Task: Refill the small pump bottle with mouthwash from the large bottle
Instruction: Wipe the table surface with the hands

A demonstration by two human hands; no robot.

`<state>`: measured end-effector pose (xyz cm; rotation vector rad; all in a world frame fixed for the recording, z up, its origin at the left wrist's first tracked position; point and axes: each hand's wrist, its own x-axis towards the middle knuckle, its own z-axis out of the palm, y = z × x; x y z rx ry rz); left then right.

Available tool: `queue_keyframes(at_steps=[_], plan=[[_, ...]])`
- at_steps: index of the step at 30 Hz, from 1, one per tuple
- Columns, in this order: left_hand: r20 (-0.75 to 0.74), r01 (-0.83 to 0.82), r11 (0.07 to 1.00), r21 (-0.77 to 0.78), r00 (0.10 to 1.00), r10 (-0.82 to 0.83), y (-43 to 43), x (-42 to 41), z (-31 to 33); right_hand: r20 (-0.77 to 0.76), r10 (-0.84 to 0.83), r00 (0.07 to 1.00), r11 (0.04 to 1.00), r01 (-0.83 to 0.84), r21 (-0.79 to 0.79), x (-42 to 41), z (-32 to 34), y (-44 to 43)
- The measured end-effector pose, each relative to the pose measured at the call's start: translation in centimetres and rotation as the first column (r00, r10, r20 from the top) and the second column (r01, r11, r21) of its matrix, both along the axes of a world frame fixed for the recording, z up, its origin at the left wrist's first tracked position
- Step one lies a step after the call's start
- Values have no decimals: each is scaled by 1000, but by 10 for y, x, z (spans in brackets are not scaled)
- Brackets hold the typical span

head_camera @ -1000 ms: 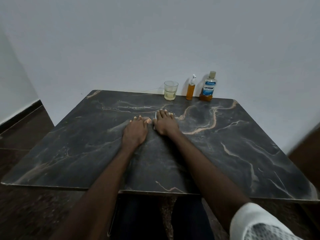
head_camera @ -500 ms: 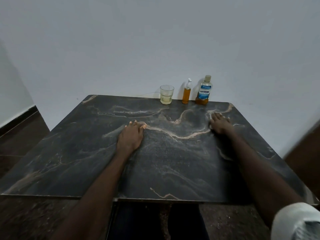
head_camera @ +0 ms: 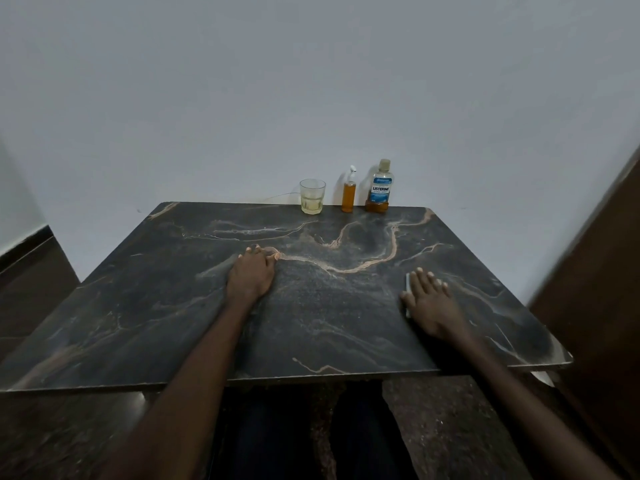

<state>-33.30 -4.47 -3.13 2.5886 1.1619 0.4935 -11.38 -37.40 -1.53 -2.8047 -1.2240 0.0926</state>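
Resting on the bench (head_camera: 145, 317) nearest the person, both hands are lying released and grasping nothing. The left hand (head_camera: 251, 277) is lying palm-down near the middle with its fingers together. The right hand (head_camera: 431, 301) is lying flat toward the right side, fingers straight and spread. A pale strip (head_camera: 407, 284) is showing at the right hand's thumb side; what it is, I cannot tell.

Farther off, against the wall (head_camera: 311, 98) and well apart from both hands, three things are standing in a row. A glass (head_camera: 312, 197) is holding a little pale liquid. Just right of it, the pump bottle (head_camera: 348, 194) is standing upright with its pump on and amber liquid filling most of it. Just beside that, the large bottle (head_camera: 380, 187) is standing capped, with amber liquid showing only near its base.

Nothing is opened yet, so the step in hand is probably reaching for the bottles. Doing it well is likely meaning:
- bringing each bottle forward, gripped low round its body so neither is knocking the glass;
- steadying the pump bottle with one hand while the other is unscrewing the pump;
- pouring slowly, since the neck is looking narrow and the low level is likely needing a steep tilt.
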Motion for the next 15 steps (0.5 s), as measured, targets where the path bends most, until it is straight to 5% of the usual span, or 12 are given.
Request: queue_keyframes(at_steps=[9,15], plan=[[22,-18,1000,-9,1000,18,-9,-1,6,36,265,964,960,-267,88,-139,-11,89],[62,35,992,-125,998,-27,-17,-12,23,-123,311,942,939,-285,192,-144,0,135]])
